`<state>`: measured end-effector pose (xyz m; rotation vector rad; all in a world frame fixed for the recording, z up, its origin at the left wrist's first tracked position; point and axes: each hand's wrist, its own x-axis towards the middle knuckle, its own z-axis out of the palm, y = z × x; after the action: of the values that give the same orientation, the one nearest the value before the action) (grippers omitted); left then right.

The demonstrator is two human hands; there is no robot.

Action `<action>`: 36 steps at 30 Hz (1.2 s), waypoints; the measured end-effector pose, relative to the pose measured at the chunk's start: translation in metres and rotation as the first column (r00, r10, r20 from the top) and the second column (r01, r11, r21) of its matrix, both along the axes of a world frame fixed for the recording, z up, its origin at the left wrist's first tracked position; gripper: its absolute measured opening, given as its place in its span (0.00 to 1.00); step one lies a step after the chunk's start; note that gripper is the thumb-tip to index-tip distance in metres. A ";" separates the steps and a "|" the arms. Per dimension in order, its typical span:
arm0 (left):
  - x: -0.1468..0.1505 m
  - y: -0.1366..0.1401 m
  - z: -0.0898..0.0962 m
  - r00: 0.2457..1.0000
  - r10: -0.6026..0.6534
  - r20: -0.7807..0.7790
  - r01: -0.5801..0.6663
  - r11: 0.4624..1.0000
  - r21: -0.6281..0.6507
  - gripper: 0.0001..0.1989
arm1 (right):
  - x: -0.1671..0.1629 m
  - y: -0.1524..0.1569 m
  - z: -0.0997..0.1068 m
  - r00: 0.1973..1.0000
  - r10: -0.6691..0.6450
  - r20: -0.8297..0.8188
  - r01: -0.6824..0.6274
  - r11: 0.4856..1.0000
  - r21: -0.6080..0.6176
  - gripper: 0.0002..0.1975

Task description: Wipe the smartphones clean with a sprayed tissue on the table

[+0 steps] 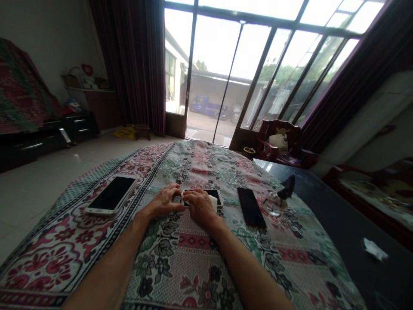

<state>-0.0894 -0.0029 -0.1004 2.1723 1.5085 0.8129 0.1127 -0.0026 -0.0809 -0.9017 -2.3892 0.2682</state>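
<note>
A white-framed smartphone (220,197) lies sideways on the patterned cloth in front of me, largely covered by my hands. My left hand (165,200) grips its left end, thumb on the near side and fingers on the far side. Over the screen, my right hand (200,206) presses a white tissue (213,200) with bent fingers. To the left rests a larger white phone (112,196), screen up and dark. A black phone (251,208) lies at an angle to the right of my right hand.
The flowered tablecloth (200,280) covers the table. Right of the black phone stands a small clear glass object (273,204) with a dark piece (287,187) on it. A crumpled white tissue (374,249) lies on the dark surface (348,224) at right. A wooden chair (274,140) stands beyond.
</note>
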 end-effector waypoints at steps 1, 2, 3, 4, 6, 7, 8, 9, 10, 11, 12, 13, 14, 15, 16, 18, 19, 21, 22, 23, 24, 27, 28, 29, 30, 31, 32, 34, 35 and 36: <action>-0.001 0.001 -0.001 1.000 -0.002 -0.003 0.002 1.000 0.000 0.24 | 0.001 -0.001 -0.001 1.000 0.005 -0.021 -0.005 1.000 -0.006 0.14; -0.002 0.001 -0.002 1.000 -0.006 -0.007 0.006 1.000 -0.002 0.25 | 0.002 -0.002 -0.002 0.999 0.009 -0.036 -0.009 1.000 -0.010 0.14; -0.002 0.001 -0.002 1.000 -0.010 -0.013 0.009 1.000 -0.004 0.25 | 0.002 -0.003 -0.003 0.999 0.011 -0.045 -0.012 1.000 -0.013 0.14; -0.003 0.002 -0.003 1.000 -0.011 -0.018 0.011 1.000 -0.007 0.26 | 0.003 -0.003 -0.004 0.999 0.013 -0.046 -0.013 1.000 -0.015 0.13; -0.004 0.002 -0.002 1.000 -0.016 -0.023 0.016 1.000 -0.015 0.26 | 0.002 -0.004 -0.006 0.999 0.001 -0.035 -0.001 1.000 -0.007 0.12; -0.004 0.002 -0.002 1.000 -0.019 -0.024 0.018 1.000 -0.020 0.26 | 0.002 -0.003 -0.006 0.999 -0.018 -0.027 0.018 1.000 0.003 0.12; -0.004 0.001 -0.001 0.999 -0.021 -0.025 0.021 0.999 -0.025 0.27 | 0.002 -0.002 -0.006 0.999 -0.044 -0.019 0.044 0.999 0.015 0.12; -0.004 0.001 0.000 0.999 -0.025 -0.026 0.024 0.999 -0.032 0.27 | 0.001 -0.001 -0.005 0.997 -0.071 -0.009 0.071 0.997 0.028 0.12; -0.004 0.001 0.001 0.999 -0.028 -0.027 0.027 0.999 -0.038 0.28 | 0.000 0.000 -0.005 0.996 -0.093 0.003 0.092 0.995 0.038 0.13; -0.004 0.001 0.002 0.999 -0.032 -0.028 0.031 0.999 -0.044 0.29 | 0.000 0.001 -0.004 0.994 -0.105 0.015 0.104 0.994 0.045 0.14; -0.004 0.001 0.003 0.999 -0.035 -0.028 0.034 0.998 -0.049 0.30 | -0.001 0.002 -0.003 0.994 -0.106 0.026 0.104 0.993 0.046 0.14; -0.004 0.000 0.003 0.999 -0.036 -0.029 0.035 0.998 -0.054 0.31 | -0.001 0.003 -0.003 0.995 -0.097 0.033 0.095 0.994 0.044 0.15; -0.004 0.000 0.004 0.999 -0.036 -0.032 0.034 0.998 -0.060 0.32 | -0.001 0.003 -0.002 0.996 -0.082 0.037 0.081 0.996 0.039 0.15; -0.004 0.000 0.004 0.999 -0.035 -0.037 0.032 0.997 -0.066 0.32 | 0.000 0.003 -0.001 0.997 -0.067 0.039 0.066 0.997 0.032 0.15; -0.004 0.000 0.004 0.999 -0.032 -0.044 0.029 0.997 -0.073 0.33 | 0.000 0.003 0.000 0.998 -0.052 0.039 0.052 0.998 0.023 0.15; -0.003 0.000 0.004 0.998 -0.026 -0.062 0.021 0.996 -0.081 0.33 | 0.002 0.002 0.000 0.999 -0.025 0.033 0.025 1.000 0.005 0.15; -0.003 0.000 0.004 0.997 -0.025 -0.070 0.019 0.996 -0.083 0.33 | 0.003 0.001 0.000 1.000 -0.013 0.025 0.013 1.000 -0.004 0.15; -0.003 0.000 0.003 0.997 -0.024 -0.079 0.018 0.997 -0.081 0.33 | 0.004 -0.001 -0.002 1.000 0.015 -0.002 -0.015 1.000 -0.015 0.15; -0.003 0.000 0.003 0.996 -0.023 -0.081 0.016 0.997 -0.080 0.33 | 0.005 -0.001 -0.003 0.999 0.030 -0.019 -0.030 0.999 -0.017 0.15; -0.003 0.000 0.003 0.997 -0.020 -0.081 0.014 0.997 -0.079 0.33 | 0.006 -0.002 -0.004 0.998 0.044 -0.037 -0.045 0.999 -0.018 0.14; -0.003 0.000 0.002 0.997 -0.018 -0.080 0.012 0.997 -0.078 0.34 | 0.006 -0.002 -0.006 0.997 0.055 -0.053 -0.056 0.998 -0.017 0.14; -0.003 0.002 -0.001 0.998 -0.014 -0.066 0.010 0.998 -0.059 0.33 | 0.007 -0.001 -0.008 0.996 0.042 -0.079 -0.044 0.999 -0.014 0.14; -0.003 0.002 -0.002 0.998 -0.014 -0.058 0.011 0.999 -0.050 0.33 | 0.007 -0.001 -0.008 0.997 0.024 -0.075 -0.025 1.000 -0.011 0.14; -0.004 0.003 -0.004 0.999 -0.014 -0.052 0.012 0.999 -0.041 0.33 | 0.007 -0.001 -0.008 0.998 0.006 -0.065 -0.006 1.000 -0.008 0.14; -0.004 0.003 -0.005 0.999 -0.014 -0.049 0.012 0.999 -0.034 0.34 | 0.007 0.000 -0.008 0.999 -0.009 -0.053 0.009 1.000 -0.004 0.13; -0.004 0.004 -0.007 0.999 -0.013 -0.049 0.012 0.999 -0.030 0.34 | 0.007 0.000 -0.008 0.999 -0.017 -0.041 0.017 1.000 -0.001 0.13; -0.005 0.004 -0.008 0.999 -0.013 -0.053 0.011 1.000 -0.028 0.35 | 0.007 0.000 -0.008 0.999 -0.017 -0.031 0.017 1.000 0.003 0.13; -0.006 0.005 -0.010 0.998 -0.016 -0.064 0.014 0.999 -0.029 0.35 | 0.007 -0.001 -0.008 1.000 -0.001 -0.018 0.002 1.000 0.011 0.12; -0.006 0.006 -0.012 0.997 -0.021 -0.069 0.019 0.999 -0.032 0.35 | 0.008 -0.002 -0.008 1.000 0.006 -0.012 -0.006 1.000 0.014 0.12; -0.007 0.007 -0.012 0.997 -0.027 -0.075 0.024 0.999 -0.035 0.35 | 0.008 -0.002 -0.007 1.000 0.013 -0.007 -0.012 1.000 0.014 0.12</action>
<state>-0.0964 0.0040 -0.1129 2.2150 1.5161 0.6996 0.1208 -0.0049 -0.0881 -0.8783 -2.3881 0.2585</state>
